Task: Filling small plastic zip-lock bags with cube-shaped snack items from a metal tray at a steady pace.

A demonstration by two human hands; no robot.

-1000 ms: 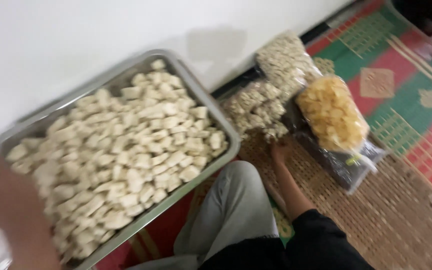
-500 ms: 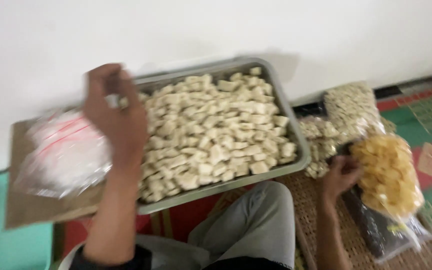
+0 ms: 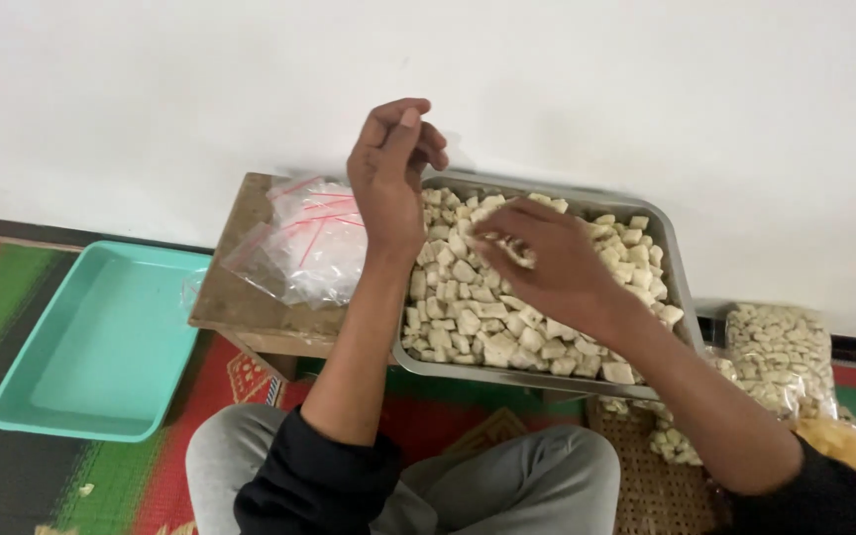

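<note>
A plain white wall [image 3: 646, 89] fills the upper view under soft, even light. Below the wall, a dark skirting strip [image 3: 61, 235] meets the floor, where a red-and-green patterned mat [image 3: 180, 476] lies.

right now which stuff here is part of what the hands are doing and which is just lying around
In hand:
- left hand, raised, fingers curled
- right hand, over the tray
- metal tray of pale cubes
- pile of clear bags on the low wooden table

Lying about:
- turquoise tray
- filled bags on the patterned mat
</note>
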